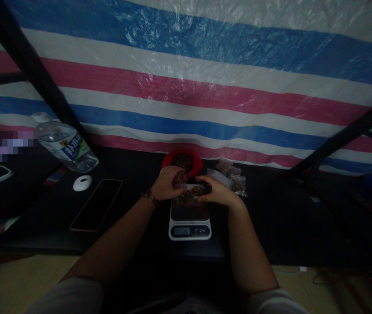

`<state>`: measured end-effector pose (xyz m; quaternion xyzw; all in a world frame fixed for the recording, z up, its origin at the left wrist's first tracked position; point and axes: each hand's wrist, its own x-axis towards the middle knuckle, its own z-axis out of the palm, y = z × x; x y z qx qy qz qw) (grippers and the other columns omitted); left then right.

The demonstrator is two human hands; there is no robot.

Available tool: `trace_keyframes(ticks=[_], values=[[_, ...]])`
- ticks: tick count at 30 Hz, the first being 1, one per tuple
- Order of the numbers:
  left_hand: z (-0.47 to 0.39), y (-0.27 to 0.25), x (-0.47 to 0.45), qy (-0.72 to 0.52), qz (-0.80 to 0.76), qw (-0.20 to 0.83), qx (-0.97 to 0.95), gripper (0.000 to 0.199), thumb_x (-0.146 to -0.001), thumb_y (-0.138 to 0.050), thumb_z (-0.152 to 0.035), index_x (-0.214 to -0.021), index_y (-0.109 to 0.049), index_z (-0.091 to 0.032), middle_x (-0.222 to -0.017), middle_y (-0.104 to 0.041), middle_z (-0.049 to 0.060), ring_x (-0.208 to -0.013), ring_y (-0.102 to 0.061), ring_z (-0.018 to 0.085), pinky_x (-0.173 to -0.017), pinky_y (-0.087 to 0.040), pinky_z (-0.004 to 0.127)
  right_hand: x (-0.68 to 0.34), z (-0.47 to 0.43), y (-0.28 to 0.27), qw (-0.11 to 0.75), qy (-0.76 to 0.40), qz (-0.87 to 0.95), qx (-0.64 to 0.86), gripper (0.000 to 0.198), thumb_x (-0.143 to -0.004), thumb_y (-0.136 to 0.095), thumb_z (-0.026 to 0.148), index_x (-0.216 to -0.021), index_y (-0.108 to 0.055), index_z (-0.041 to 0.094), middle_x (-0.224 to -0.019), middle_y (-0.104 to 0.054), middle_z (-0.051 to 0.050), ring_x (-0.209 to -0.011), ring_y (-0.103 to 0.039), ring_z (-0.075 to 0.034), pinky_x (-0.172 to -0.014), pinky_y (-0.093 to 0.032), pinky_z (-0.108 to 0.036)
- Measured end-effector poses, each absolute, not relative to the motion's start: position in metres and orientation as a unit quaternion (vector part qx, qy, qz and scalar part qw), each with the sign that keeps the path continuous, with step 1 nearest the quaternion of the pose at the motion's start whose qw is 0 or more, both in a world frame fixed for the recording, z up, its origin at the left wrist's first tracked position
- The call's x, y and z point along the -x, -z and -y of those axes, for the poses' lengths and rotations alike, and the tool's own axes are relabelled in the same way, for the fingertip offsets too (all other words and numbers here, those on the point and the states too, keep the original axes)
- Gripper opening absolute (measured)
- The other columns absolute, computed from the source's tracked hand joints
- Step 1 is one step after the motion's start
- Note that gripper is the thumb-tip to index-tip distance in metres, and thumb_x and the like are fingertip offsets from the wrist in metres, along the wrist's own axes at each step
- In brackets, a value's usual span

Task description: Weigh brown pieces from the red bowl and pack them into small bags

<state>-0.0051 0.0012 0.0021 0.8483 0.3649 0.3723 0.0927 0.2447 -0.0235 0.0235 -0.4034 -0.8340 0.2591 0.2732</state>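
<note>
A white kitchen scale [190, 233] with a lit display stands in front of me, small brown pieces [185, 196] lying on its dark plate. My left hand [166, 183] is closed around a small clear cup-like piece [181, 178] at the plate's far left. From the right, my right hand [217, 191] curls its thumb and fingers about a small clear container [198, 190] holding brown pieces, over the plate. Just behind both hands sits a red bowl [198, 165] filled with small dark brown bits. Dim light blurs the exact shape of the clear pieces.
Small clear zip bags [238, 184] with brown contents lie right of the bowl. To the left are a phone [97, 205], a white mouse [82, 183] and a tilted plastic bottle [66, 144]. Dark metal bars [38, 69] and a striped plastic sheet [186, 96] bound the black table.
</note>
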Motion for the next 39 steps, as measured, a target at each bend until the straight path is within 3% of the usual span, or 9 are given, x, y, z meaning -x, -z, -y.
trace_keyframes(ticks=[4, 8, 14, 19, 23, 25, 29, 34, 39], values=[[-0.003, 0.004, 0.004, -0.379, -0.378, 0.105, -0.838, 0.055, -0.067, -0.069, -0.034, -0.117, -0.054, -0.017, -0.111, -0.061, 0.011, -0.105, -0.057, 0.029, -0.093, -0.042, 0.043, -0.24, 0.021, -0.017, 0.249, -0.255, 0.839, 0.411, 0.042, -0.062, -0.077, 0.021, -0.102, -0.064, 0.02, -0.105, -0.065, -0.006, -0.099, -0.06, -0.022, -0.089, -0.047, -0.038], [-0.003, 0.005, 0.002, -0.372, -0.373, 0.115, -0.842, 0.053, -0.068, -0.069, -0.034, -0.117, -0.054, -0.017, -0.11, -0.062, 0.01, -0.104, -0.058, 0.028, -0.091, -0.044, 0.042, -0.232, 0.02, -0.015, 0.293, -0.289, 0.801, 0.434, 0.028, -0.069, -0.069, 0.02, -0.097, -0.062, 0.019, -0.092, -0.066, -0.003, -0.084, -0.063, -0.017, -0.078, -0.05, -0.032], [0.0, 0.002, -0.002, -0.352, -0.369, 0.118, -0.852, 0.055, -0.069, -0.069, -0.041, -0.116, -0.054, -0.015, -0.109, -0.063, 0.011, -0.103, -0.058, 0.027, -0.091, -0.044, 0.041, -0.221, 0.016, -0.006, 0.413, -0.329, 0.737, 0.423, 0.031, -0.07, -0.067, 0.023, -0.1, -0.057, 0.02, -0.093, -0.063, -0.002, -0.085, -0.062, -0.016, -0.077, -0.051, -0.029], [0.005, -0.004, -0.006, -0.338, -0.359, 0.133, -0.86, 0.054, -0.068, -0.07, -0.044, -0.112, -0.055, -0.016, -0.106, -0.064, 0.01, -0.1, -0.059, 0.027, -0.09, -0.044, 0.041, -0.212, 0.017, -0.008, 0.422, -0.266, 0.761, 0.416, 0.039, -0.068, -0.071, 0.022, -0.106, -0.061, 0.023, -0.104, -0.063, -0.005, -0.097, -0.06, -0.019, -0.086, -0.049, -0.034], [0.006, -0.001, -0.008, -0.352, -0.362, 0.14, -0.851, 0.056, -0.067, -0.07, -0.046, -0.113, -0.054, -0.017, -0.107, -0.064, 0.01, -0.101, -0.06, 0.027, -0.09, -0.045, 0.041, -0.207, 0.021, -0.01, 0.44, -0.283, 0.733, 0.434, 0.043, -0.068, -0.071, 0.022, -0.11, -0.059, 0.022, -0.097, -0.063, -0.004, -0.083, -0.062, -0.017, -0.075, -0.053, -0.03], [0.007, 0.002, -0.008, -0.363, -0.362, 0.139, -0.847, 0.056, -0.068, -0.07, -0.045, -0.113, -0.054, -0.016, -0.107, -0.063, 0.011, -0.1, -0.06, 0.027, -0.089, -0.045, 0.041, -0.206, 0.024, -0.012, 0.435, -0.274, 0.739, 0.435, 0.039, -0.069, -0.072, 0.023, -0.107, -0.061, 0.022, -0.096, -0.063, -0.004, -0.082, -0.062, -0.017, -0.072, -0.053, -0.03], [0.007, 0.007, -0.008, -0.381, -0.36, 0.134, -0.841, 0.059, -0.067, -0.07, -0.042, -0.116, -0.053, -0.015, -0.109, -0.063, 0.012, -0.101, -0.06, 0.027, -0.089, -0.046, 0.041, -0.206, 0.026, -0.018, 0.435, -0.231, 0.768, 0.408, 0.034, -0.075, -0.068, 0.025, -0.109, -0.063, 0.025, -0.11, -0.061, -0.006, -0.103, -0.058, -0.02, -0.084, -0.052, -0.032], [0.007, 0.009, -0.008, -0.409, -0.369, 0.142, -0.823, 0.053, -0.068, -0.069, -0.038, -0.114, -0.054, -0.016, -0.108, -0.063, 0.011, -0.1, -0.06, 0.026, -0.089, -0.047, 0.041, -0.206, 0.028, -0.018, 0.444, -0.246, 0.762, 0.402, 0.051, -0.076, -0.064, 0.02, -0.125, -0.052, 0.027, -0.111, -0.057, -0.007, -0.098, -0.058, -0.018, -0.081, -0.053, -0.03], [0.006, 0.01, -0.006, -0.422, -0.384, 0.138, -0.81, 0.048, -0.069, -0.068, -0.037, -0.111, -0.057, -0.016, -0.106, -0.065, 0.01, -0.098, -0.061, 0.026, -0.088, -0.048, 0.042, -0.216, 0.028, -0.026, 0.345, -0.211, 0.819, 0.407, 0.057, -0.072, -0.062, 0.013, -0.127, -0.052, 0.024, -0.108, -0.055, -0.007, -0.1, -0.055, -0.019, -0.087, -0.049, -0.033]])
